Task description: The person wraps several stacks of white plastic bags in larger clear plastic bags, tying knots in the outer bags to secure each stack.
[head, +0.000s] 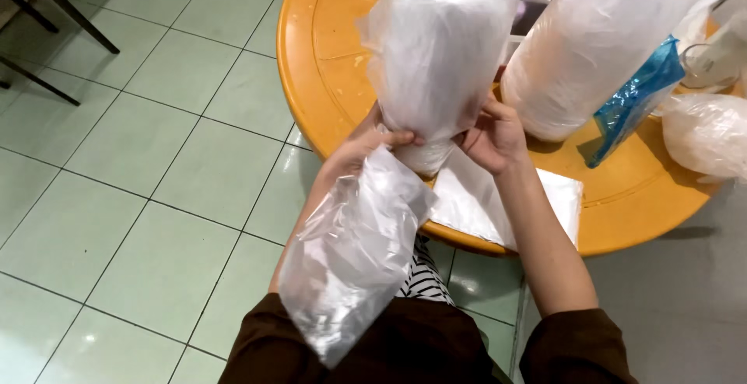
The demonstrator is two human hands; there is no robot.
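I hold a puffed-up clear plastic bag upright over the near edge of a round orange table. My left hand pinches the bag's lower end from the left. My right hand grips the same lower end from the right. A second clear plastic bag hangs down from under my left hand and drapes over my left forearm toward my lap.
A flat stack of clear bags lies on the table's near edge under my hands. A large roll wrapped in clear plastic stands at the back right, beside a blue plastic bag and another clear bag. Chair legs stand on the green tiled floor at far left.
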